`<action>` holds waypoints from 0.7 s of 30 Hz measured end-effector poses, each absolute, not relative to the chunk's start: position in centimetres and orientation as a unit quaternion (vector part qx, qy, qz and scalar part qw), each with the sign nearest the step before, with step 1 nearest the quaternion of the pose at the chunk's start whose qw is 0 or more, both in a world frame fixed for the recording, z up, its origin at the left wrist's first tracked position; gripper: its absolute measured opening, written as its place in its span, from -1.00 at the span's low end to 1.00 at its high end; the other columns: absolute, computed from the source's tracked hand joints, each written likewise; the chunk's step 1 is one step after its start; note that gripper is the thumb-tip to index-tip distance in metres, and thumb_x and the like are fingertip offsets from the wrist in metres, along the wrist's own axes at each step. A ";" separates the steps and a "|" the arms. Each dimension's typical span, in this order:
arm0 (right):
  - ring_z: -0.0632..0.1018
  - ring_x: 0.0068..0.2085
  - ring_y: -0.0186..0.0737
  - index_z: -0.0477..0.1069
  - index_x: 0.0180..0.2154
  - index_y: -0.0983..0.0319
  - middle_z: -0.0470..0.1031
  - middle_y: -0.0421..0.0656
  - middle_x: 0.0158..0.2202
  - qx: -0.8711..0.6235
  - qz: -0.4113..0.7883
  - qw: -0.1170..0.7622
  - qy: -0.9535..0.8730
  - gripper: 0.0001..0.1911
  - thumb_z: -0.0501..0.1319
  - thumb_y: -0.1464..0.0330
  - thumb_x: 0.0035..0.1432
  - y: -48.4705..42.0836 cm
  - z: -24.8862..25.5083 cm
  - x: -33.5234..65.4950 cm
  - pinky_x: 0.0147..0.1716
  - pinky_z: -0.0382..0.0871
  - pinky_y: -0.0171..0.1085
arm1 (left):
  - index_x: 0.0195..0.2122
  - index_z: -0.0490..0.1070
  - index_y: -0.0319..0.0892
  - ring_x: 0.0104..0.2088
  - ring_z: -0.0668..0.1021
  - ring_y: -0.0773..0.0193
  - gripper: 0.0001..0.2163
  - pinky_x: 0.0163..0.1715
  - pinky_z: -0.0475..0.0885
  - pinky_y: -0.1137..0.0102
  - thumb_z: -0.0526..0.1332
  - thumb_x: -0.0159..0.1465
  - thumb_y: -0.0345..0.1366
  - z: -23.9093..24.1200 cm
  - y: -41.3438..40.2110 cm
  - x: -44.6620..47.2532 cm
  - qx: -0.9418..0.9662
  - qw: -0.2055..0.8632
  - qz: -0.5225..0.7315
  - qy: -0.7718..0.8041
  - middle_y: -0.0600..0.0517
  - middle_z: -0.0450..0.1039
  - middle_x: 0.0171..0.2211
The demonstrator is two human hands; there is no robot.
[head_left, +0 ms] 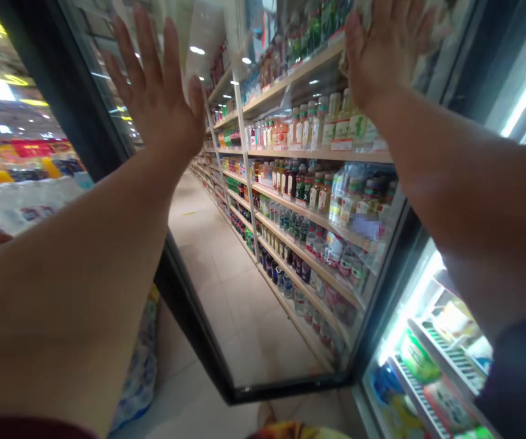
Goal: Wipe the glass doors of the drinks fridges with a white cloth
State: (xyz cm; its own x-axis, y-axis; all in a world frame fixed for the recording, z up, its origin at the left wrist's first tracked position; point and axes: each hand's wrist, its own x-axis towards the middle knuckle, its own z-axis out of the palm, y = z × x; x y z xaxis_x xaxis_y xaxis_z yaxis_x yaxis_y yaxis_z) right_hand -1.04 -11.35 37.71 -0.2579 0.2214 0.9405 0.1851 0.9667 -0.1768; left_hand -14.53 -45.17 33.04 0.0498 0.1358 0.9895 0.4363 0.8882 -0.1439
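My left hand (162, 103) is spread flat against the glass pane (208, 244) of an open, dark-framed fridge door. Higher up and to the right, my right hand (384, 55) presses on the same pane, its upper fingers cut off by the picture's top edge. A pale cloth (441, 27) shows at the edges of that hand, mostly hidden beneath the palm. The door's black frame (199, 341) runs around the glass on both sides and along the bottom.
Shelves of bottled drinks (309, 189) line an aisle, seen in the glass. At right, the lit fridge holds packaged goods on wire racks (446, 353). Wrapped bottle packs (38, 201) stand at left, with another pack (139, 366) low beside the door.
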 end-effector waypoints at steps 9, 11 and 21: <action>-0.18 0.56 0.01 -0.14 0.51 0.35 -0.28 -0.04 0.55 -0.130 0.059 0.626 -0.766 -0.22 -0.08 0.05 0.48 -8.7 36.6 -1.5 0.49 -0.20 0.11 | 0.53 -0.23 -0.04 0.30 -0.70 0.76 -0.40 0.39 -0.62 0.51 -0.45 0.55 0.05 32.7 -44.9 -12.4 -0.147 0.703 -0.001 -0.695 0.41 -0.40 0.51; -0.16 0.56 0.02 -0.15 0.51 0.37 -0.25 -0.02 0.55 -0.175 0.108 0.636 -0.743 -0.22 -0.11 0.06 0.48 -9.2 36.5 -1.8 0.48 -0.20 0.12 | 0.53 -0.35 -0.01 0.38 -0.60 0.68 -0.38 0.46 -0.51 0.31 -0.48 0.54 0.10 32.6 -44.8 -10.9 -0.152 0.641 -0.027 -0.752 0.37 -0.52 0.51; -0.08 0.54 0.02 -0.16 0.51 0.43 -0.15 0.00 0.53 -0.047 0.005 0.641 -0.766 -0.16 -0.14 0.02 0.45 -7.8 33.5 -0.8 0.47 -0.10 0.03 | 0.53 -0.40 -0.03 0.49 -0.36 0.37 -0.34 0.51 -0.35 0.13 -0.53 0.50 0.15 31.9 -43.7 -6.8 -0.133 0.583 -0.040 -0.801 0.32 -0.55 0.51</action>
